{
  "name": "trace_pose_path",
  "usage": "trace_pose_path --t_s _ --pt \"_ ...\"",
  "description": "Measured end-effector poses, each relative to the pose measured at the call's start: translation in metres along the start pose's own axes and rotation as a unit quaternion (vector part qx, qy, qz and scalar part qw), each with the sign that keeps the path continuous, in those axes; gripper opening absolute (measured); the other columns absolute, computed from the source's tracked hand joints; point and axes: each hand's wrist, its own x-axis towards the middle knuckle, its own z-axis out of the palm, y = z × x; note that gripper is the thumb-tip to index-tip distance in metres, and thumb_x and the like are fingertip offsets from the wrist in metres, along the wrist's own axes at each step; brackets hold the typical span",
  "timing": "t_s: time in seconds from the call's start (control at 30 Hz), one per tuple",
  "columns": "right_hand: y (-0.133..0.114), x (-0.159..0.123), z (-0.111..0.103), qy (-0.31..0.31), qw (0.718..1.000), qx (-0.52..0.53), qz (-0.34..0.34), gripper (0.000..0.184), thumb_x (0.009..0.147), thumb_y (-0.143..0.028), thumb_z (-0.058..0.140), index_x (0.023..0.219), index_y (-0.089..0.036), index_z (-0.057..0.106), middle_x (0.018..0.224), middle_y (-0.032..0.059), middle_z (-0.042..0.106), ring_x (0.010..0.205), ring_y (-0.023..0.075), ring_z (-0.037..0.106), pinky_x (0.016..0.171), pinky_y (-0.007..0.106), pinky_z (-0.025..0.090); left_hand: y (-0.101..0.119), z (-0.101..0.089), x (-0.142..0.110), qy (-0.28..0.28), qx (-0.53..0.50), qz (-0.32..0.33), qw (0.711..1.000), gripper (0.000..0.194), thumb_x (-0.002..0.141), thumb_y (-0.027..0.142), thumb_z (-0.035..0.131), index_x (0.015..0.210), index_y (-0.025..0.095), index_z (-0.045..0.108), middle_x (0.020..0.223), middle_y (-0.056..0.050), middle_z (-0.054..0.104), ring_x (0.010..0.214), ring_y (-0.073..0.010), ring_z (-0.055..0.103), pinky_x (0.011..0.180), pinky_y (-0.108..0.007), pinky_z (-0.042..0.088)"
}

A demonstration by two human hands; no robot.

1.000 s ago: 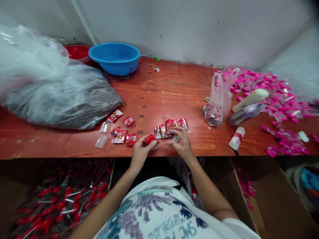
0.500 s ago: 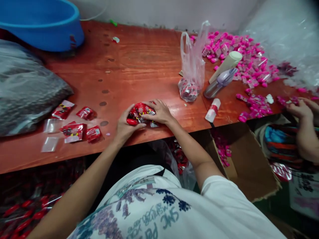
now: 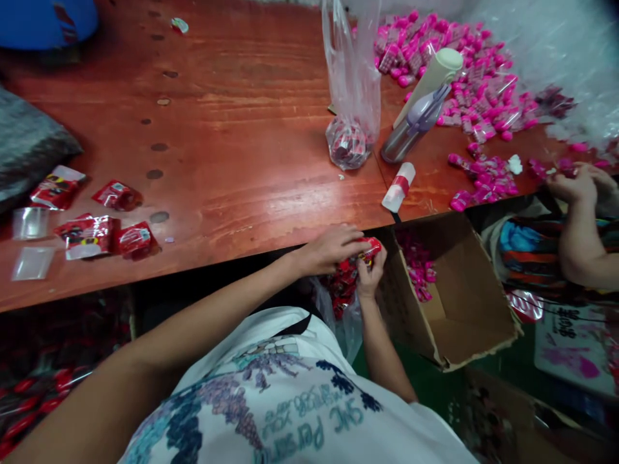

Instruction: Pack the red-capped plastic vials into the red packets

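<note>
Just past the table's front edge, my two hands are together around a small bundle of shiny red packets (image 3: 371, 248). My left hand (image 3: 329, 250) reaches across with its fingers closed over the near side of them. On the other side my right hand (image 3: 370, 277) grips the packets between thumb and fingers. Directly below hangs a clear plastic bag (image 3: 353, 328) with more red packets (image 3: 342, 287) inside. At the table's left lie several red packets (image 3: 89, 235) and two small clear sachets (image 3: 33, 263).
A cardboard box (image 3: 471, 316) with pink items stands right of my hands. On the table are a tied clear bag (image 3: 351, 142), a steel bottle (image 3: 403, 138), a white-and-red roll (image 3: 399, 187) and a pink heap (image 3: 478, 84). Another person's hands (image 3: 575, 183) work at far right.
Both hands have carried the red packets from the tabletop rightward, off the front edge, to above the plastic bag below. The view has shifted, so table things appear further left and higher.
</note>
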Motion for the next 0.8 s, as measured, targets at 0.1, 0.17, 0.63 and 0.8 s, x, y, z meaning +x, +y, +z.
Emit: trace_pose_path --t_s 0.1,0.17,0.63,0.8 --pt "0.049 -0.042 0.009 -0.004 0.983 0.007 0.182 0.063 0.078 -0.050 0.047 0.131 -0.015 0.045 0.134 0.0130 0.047 0.126 0.0229 0.042 0.104 0.043 0.033 -0.018 0.024 0.003 -0.104 0.076 0.044 0.991 0.075 0.059 -0.005 0.056 0.127 0.028 0.056 0.142 -0.010 0.045 0.138 -0.0308 0.026 0.112 -0.051 0.011" --pt "0.076 -0.059 0.011 -0.001 0.971 -0.009 0.239 0.065 0.076 -0.050 0.046 0.129 -0.012 0.046 0.129 0.0155 0.053 0.120 0.0227 0.048 0.099 0.042 0.038 -0.025 0.031 -0.010 -0.094 0.088 0.028 0.991 0.080 0.058 -0.005 0.057 0.130 0.028 0.052 0.144 -0.010 0.042 0.138 -0.0315 0.025 0.112 -0.050 0.014" --pt "0.042 -0.068 0.103 -0.427 0.883 -0.024 0.193 0.041 0.055 -0.051 0.065 0.076 -0.018 0.073 0.078 0.0123 0.072 0.082 0.0330 0.068 0.075 0.043 0.053 0.065 0.053 -0.352 0.555 0.214 -0.369 0.714 0.023 0.079 0.025 0.060 0.100 0.028 0.071 0.108 -0.008 0.069 0.109 -0.0237 0.059 0.100 -0.045 0.039" --pt "-0.016 -0.066 0.154 -0.585 0.809 -0.059 0.013 0.048 0.070 -0.053 0.056 0.108 -0.024 0.068 0.105 0.0105 0.071 0.099 0.0320 0.065 0.086 0.043 0.050 0.096 0.116 -0.438 0.670 0.294 -0.484 0.479 0.025 0.082 0.028 0.055 0.103 0.024 0.068 0.116 -0.010 0.064 0.114 -0.0275 0.054 0.101 -0.048 0.036"
